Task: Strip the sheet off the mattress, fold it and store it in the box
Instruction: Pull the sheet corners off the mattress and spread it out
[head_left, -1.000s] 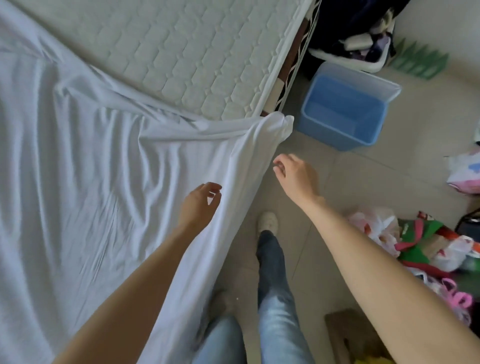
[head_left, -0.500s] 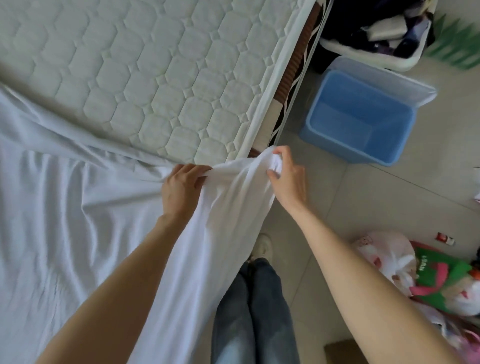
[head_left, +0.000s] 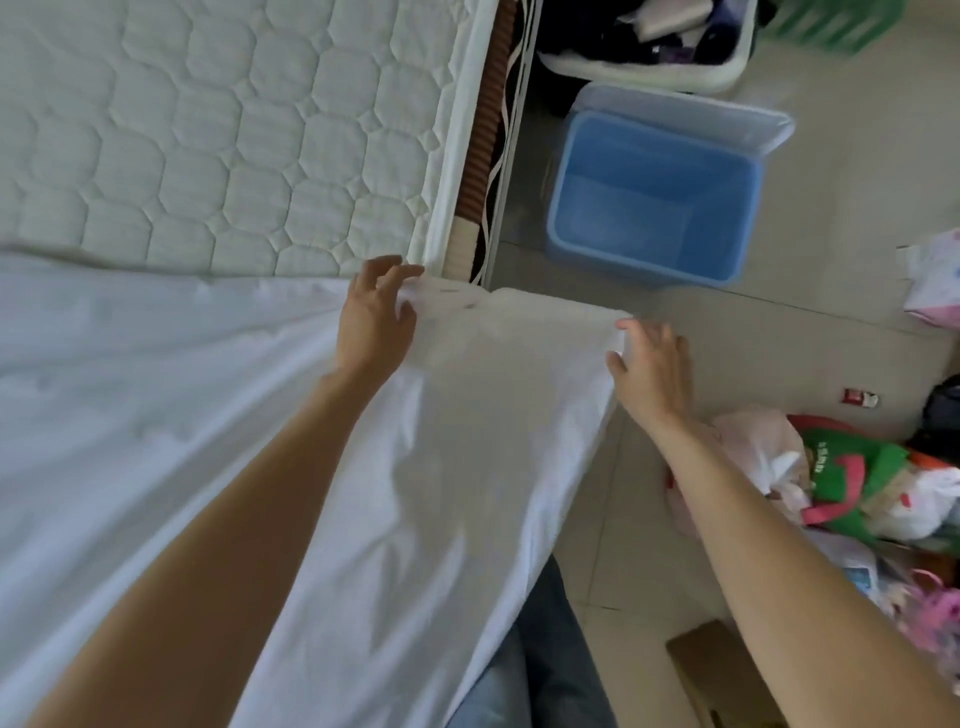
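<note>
At frame centre, the left hand (head_left: 375, 321) and right hand (head_left: 652, 368) each pinch the white sheet's (head_left: 208, 415) edge, stretched over the mattress (head_left: 234, 130) corner. Blue box (head_left: 655, 208) sits upper right.

Both arms reach forward, left hand (head_left: 375, 321) and right hand (head_left: 653, 367) pinching.

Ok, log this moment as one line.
left hand: pinches white cotton sheet | right hand: pinches sheet edge | quilted white mattress: partly bare | blue plastic box: open

White sheet (head_left: 156, 395); cream hexagon-quilted mattress (head_left: 234, 130); blue box (head_left: 654, 202); blue jeans (head_left: 540, 665).
</note>
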